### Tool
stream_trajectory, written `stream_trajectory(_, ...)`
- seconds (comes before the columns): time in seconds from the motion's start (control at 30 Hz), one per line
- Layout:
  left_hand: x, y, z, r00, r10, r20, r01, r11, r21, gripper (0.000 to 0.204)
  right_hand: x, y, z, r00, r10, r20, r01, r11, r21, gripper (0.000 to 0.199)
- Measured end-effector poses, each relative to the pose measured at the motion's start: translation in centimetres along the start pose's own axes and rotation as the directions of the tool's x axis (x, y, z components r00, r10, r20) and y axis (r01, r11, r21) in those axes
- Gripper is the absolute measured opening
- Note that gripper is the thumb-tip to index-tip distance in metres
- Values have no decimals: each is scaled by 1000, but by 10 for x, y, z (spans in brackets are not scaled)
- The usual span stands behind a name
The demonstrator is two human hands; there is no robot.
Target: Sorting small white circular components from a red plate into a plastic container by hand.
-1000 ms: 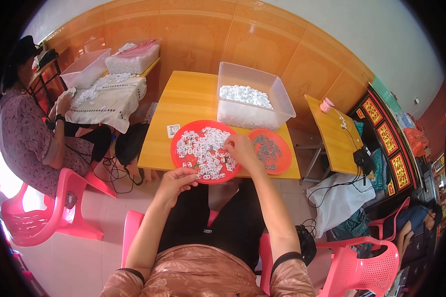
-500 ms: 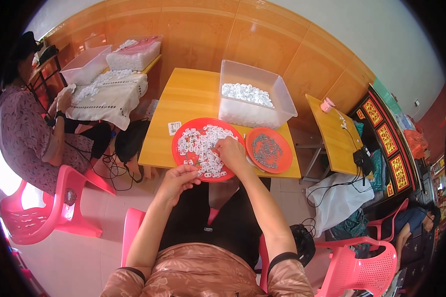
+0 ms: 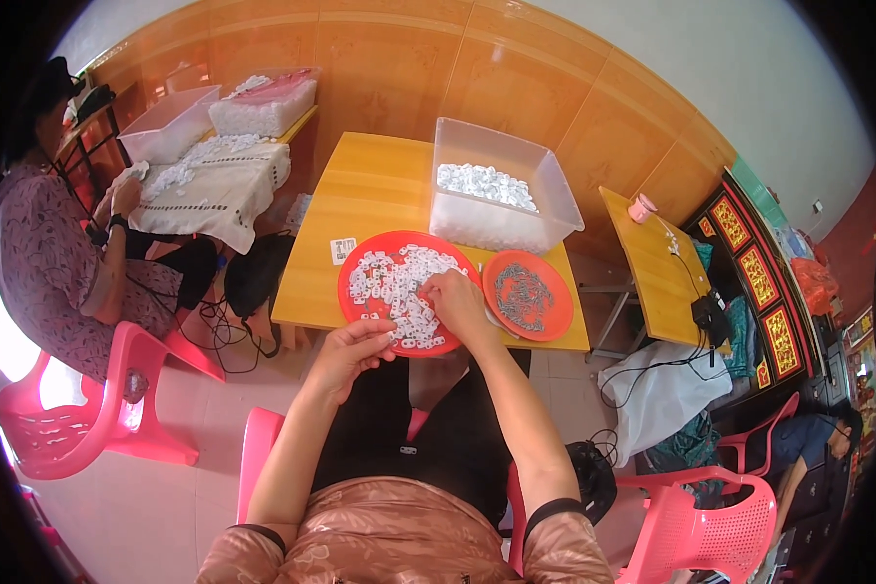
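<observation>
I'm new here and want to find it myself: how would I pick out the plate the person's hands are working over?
Start at the yellow wooden table in the middle, with the big clear plastic bin of white pieces. Two round red plates lie along its near edge. It is the larger plate, heaped with small white pieces, with the right hand on it; the smaller plate beside it holds dark grey metal bits.

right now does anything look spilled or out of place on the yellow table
Nothing stands out. The small white pieces stay inside the big red plate and the clear plastic bin, and the dark metal bits inside the smaller red plate. The left hand is at the big plate's near edge; the right hand rests on it.
</observation>
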State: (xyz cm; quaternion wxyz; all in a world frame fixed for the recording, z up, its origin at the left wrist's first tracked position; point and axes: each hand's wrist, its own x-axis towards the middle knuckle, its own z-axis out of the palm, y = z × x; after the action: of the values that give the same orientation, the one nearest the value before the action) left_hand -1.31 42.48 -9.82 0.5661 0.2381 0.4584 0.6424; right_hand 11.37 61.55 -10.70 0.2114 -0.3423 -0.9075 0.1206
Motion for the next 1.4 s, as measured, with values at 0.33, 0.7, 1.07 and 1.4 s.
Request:
stream_trajectory(0.33,1,3,-3,999,-8,-37,5,997,-77,21,1,0,-1,993,-114,17,114,993,7,13)
stream_trajectory(0.7,4,3,-10,998,-7,-67,-2,992,-128,20,7,5,4,972,-236,19,237,969,-72,13)
stream_trajectory(1.07,4,1,-7,996,-26,-80,13,988,-151,18,22,13,6,934,-329,143,350,921,-171,10)
stream_trajectory(1.4,2,5,-6,998,-23,-54,10,973,-232,18,23,22,-1,946,-251,207,206,955,215,12)
